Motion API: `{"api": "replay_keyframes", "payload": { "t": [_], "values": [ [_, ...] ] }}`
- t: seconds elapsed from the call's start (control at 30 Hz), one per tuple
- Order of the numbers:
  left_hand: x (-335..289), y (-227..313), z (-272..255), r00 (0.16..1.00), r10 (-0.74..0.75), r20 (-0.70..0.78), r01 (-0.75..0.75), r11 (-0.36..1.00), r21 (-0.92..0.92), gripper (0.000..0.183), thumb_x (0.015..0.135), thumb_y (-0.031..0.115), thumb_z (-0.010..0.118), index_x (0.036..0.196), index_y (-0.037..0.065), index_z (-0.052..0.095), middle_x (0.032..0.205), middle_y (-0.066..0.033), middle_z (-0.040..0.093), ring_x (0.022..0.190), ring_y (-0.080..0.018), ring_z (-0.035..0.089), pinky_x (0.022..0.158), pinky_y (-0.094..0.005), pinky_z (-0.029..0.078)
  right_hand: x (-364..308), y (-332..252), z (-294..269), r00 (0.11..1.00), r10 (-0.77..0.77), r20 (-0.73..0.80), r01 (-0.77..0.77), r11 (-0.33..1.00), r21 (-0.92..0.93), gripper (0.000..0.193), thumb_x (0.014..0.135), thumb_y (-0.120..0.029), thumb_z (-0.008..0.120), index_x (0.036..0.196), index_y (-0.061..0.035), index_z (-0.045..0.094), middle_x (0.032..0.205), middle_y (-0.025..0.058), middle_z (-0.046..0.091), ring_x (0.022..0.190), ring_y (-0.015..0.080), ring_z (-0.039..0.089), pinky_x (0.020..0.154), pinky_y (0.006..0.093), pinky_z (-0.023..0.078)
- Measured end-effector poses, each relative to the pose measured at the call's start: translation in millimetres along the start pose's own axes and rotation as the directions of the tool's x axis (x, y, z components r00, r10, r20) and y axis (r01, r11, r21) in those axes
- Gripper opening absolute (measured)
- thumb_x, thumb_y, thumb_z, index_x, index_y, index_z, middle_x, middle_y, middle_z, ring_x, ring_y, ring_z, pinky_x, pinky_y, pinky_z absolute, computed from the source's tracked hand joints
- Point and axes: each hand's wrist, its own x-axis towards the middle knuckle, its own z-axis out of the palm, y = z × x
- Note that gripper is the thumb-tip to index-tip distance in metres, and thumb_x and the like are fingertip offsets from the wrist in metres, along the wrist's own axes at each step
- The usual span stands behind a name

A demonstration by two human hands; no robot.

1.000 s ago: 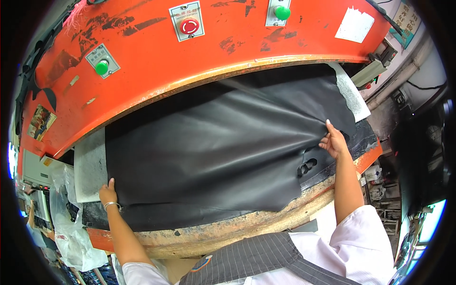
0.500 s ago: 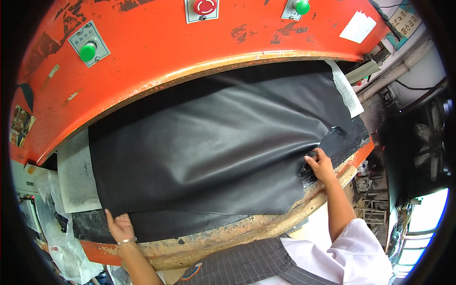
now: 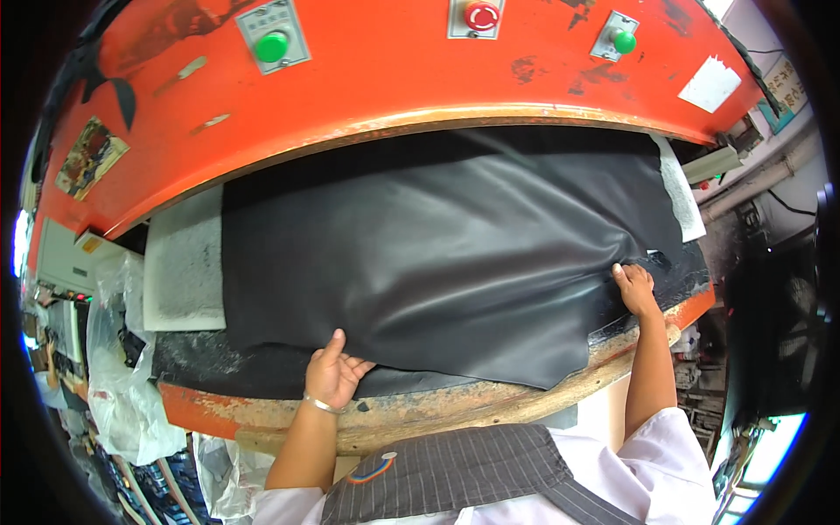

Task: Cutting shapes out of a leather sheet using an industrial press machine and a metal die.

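A large sheet of black leather [image 3: 420, 245] is spread over the bed of an orange machine, with folds running toward its right side. My right hand [image 3: 638, 287] pinches the leather's near right edge, thumb on top; the other fingers are partly hidden. At the near edge, left of the middle, is my left hand [image 3: 337, 372], its thumb stretched out on the leather. Its other fingers are apart and slightly bent, touching the sheet's edge. Beneath the sheet lies a dark, worn board [image 3: 188, 363].
The orange machine beam [image 3: 385, 79] spans the far side, carrying green buttons [image 3: 272, 46] and a red knob [image 3: 482, 16]. A pale pad [image 3: 184, 280] shows at the left. A worn wooden rail [image 3: 420, 420] borders the near side. Clear plastic bags [image 3: 122, 376] hang at the left.
My left hand has moved right along the near edge, away from the sheet's left corner. My right hand keeps hold of the leather's right edge. The view has shifted left.
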Motion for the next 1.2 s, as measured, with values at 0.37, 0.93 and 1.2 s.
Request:
{"api": "replay_keyframes", "payload": {
  "t": [0.37, 0.93, 1.2],
  "values": [
    [-9.9, -8.9, -39.5, 0.979, 0.143, -0.145, -0.111, 0.971, 0.210, 0.033, 0.093, 0.017, 0.064, 0.099, -0.009, 0.045, 0.093, -0.0211, 0.059, 0.081, -0.0345, 0.066, 0.075, -0.0489, 0.060, -96.7, -77.7, -9.2, 0.926, 0.128, 0.355, -0.378, 0.280, 0.883, 0.025, 0.092, -0.029, 0.064, 0.105, -0.0093, 0.055, 0.076, -0.0023, 0.058, 0.050, 0.0064, 0.050, 0.039, 0.0209, 0.046],
    [-72.8, 117.9, -112.7, 0.709, 0.638, -0.302, -0.395, 0.713, 0.579, 0.043, 0.086, 0.033, 0.072, 0.080, -0.007, 0.059, 0.062, -0.0153, 0.061, 0.050, -0.0195, 0.061, 0.045, -0.0275, 0.049, -175.5, -77.8, -62.3, 0.972, 0.135, 0.190, -0.231, 0.459, 0.858, 0.034, 0.091, -0.010, 0.059, 0.123, 0.0014, 0.056, 0.110, 0.0084, 0.065, 0.094, 0.0180, 0.062, 0.088, 0.0325, 0.049],
    [-126.2, 99.4, -167.0, 0.787, 0.472, -0.396, -0.124, 0.751, 0.648, 0.033, 0.091, 0.025, 0.066, 0.112, 0.003, 0.053, 0.079, -0.0073, 0.061, 0.058, -0.0148, 0.060, 0.048, -0.0264, 0.051, -254.9, -60.6, -49.2, 0.855, 0.248, 0.456, -0.519, 0.449, 0.728, 0.030, 0.091, -0.013, 0.064, 0.117, 0.0022, 0.062, 0.103, 0.0055, 0.067, 0.088, 0.0139, 0.062, 0.079, 0.0293, 0.050]
  ]
}}
